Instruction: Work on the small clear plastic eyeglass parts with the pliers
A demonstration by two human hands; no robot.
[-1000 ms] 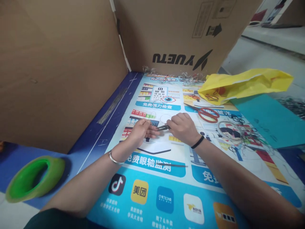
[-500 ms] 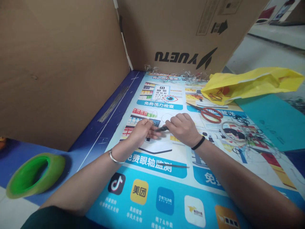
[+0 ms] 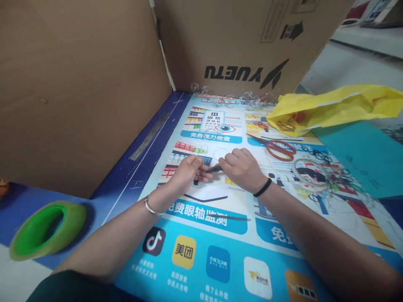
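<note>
My left hand and my right hand meet over the printed poster on the table. Both are closed in a pinch on a small dark slim piece that runs between them. I cannot make out what the piece is. My left wrist carries a silver bangle, my right a black band. A thin clear loop lies on the poster just beyond the fingers.
Cardboard box walls stand at the left and back. Red-handled scissors, a yellow plastic bag and a tangle of small rings and wires lie to the right. A green tape roll sits at the near left.
The hands hold nearly the same pose on the dark piece. The view has shifted slightly.
</note>
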